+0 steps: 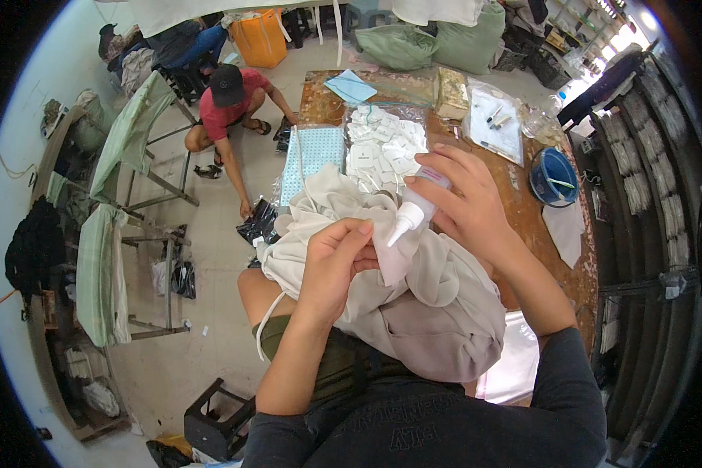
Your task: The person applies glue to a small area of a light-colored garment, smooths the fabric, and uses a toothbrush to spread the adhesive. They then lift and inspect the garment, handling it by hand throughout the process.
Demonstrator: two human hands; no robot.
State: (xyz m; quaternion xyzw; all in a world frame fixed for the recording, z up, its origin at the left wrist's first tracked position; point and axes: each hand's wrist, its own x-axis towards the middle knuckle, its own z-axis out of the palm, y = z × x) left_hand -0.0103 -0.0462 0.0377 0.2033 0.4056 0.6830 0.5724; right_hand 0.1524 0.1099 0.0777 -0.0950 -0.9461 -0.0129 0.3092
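My left hand [335, 257] pinches a pale, thin edge [390, 265] of a light beige garment [452, 320], which is bunched over my lap and the near side of the wooden table [522, 257]. My right hand [460, 203] grips a squeeze bottle [413, 212] with a white nozzle, tilted down toward the fabric just right of my left fingertips. Behind the garment lie a clear bag of white square tags [384, 140] and a light blue patterned sheet [312, 148]. A blue bucket [552, 178] and a tray with pens [491, 125] are at the table's right.
A crouching person [226, 117] in a red top handles black plastic bags [259, 222] on the floor at left. Cloth-draped metal frames [100, 277] stand left, a black stool [214, 417] lower left, shelving racks [647, 203] right, green sacks [464, 43] beyond the table.
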